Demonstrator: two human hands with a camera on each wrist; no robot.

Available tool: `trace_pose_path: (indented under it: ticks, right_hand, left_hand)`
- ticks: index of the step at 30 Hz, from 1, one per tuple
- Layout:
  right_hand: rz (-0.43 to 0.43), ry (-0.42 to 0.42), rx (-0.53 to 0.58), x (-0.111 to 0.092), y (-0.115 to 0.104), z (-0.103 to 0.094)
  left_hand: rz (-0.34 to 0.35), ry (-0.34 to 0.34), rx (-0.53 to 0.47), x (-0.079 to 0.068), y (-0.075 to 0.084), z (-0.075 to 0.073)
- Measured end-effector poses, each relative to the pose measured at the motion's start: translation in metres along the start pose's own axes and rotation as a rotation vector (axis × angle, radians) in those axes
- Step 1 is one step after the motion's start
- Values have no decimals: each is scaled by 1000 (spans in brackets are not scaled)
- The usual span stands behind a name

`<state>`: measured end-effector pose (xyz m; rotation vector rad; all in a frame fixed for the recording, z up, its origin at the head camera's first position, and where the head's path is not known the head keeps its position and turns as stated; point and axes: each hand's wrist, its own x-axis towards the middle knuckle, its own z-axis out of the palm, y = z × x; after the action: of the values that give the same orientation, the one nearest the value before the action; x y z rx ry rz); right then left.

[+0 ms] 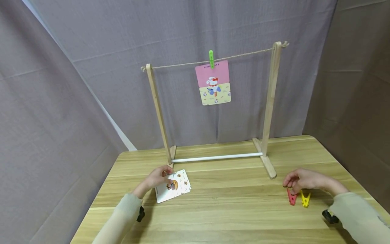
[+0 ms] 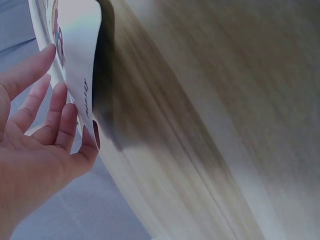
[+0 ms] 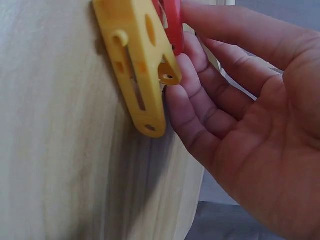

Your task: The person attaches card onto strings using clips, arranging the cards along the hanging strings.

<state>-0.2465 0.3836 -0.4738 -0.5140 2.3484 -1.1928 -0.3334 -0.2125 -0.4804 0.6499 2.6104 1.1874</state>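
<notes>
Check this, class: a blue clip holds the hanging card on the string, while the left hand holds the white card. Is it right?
The clip is green, not blue, as the head view shows; it holds the hanging card on the string, while the left hand holds the white card.

pale grey-green left sleeve (image 1: 121, 216), matching right sleeve (image 1: 358, 213), both long, small black left wrist camera (image 1: 141, 214), small black right wrist camera (image 1: 330, 217) below the cuff
</notes>
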Motion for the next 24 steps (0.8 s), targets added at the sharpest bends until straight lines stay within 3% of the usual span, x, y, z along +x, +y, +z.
trace_pose_path:
  ticks: [8,16,24]
  right_hand:
    - [-19,-29,50,-1,-2,-1]
    - [-141,-93,71,4,3,-1]
    - [-129,-117,110,7,2,2]
  left_hand:
    - [-30,20,8,-1,-1,-2]
    - [-40,27,18,-4,-6,-4]
    - [-33,32,1,-7,-7,-5]
